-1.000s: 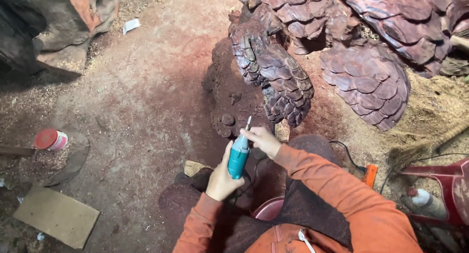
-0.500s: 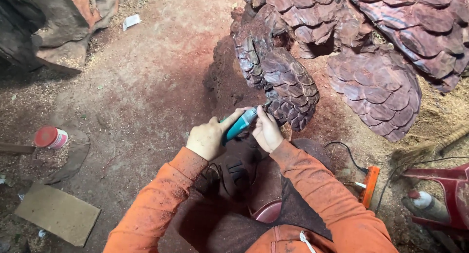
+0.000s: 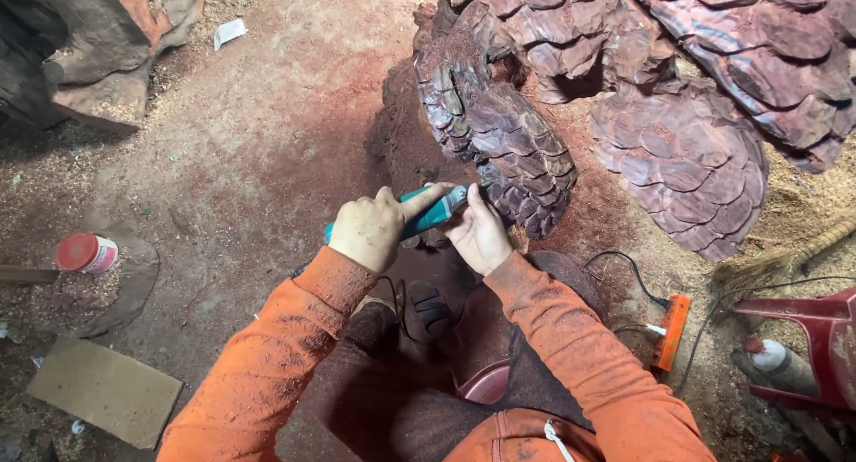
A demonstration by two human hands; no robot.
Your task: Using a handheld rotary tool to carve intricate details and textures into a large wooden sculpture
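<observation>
A teal hand-held rotary carving tool lies nearly level, its tip at the lower edge of a dark red wood carving covered in scale shapes. My left hand grips the tool's body from the rear. My right hand holds the front of the tool close to the carving. Both sleeves are orange and dusty. The tool's tip is hidden against the wood.
More carved scaled wood spreads to the upper right. An orange power strip with a black cord lies at right, near a red plastic chair. A red-capped can and a cardboard piece sit at left on sawdust-covered ground.
The tool has swung from upright in my left hand to nearly level. Both hands have moved up and onto it, bringing its tip against the carving.
</observation>
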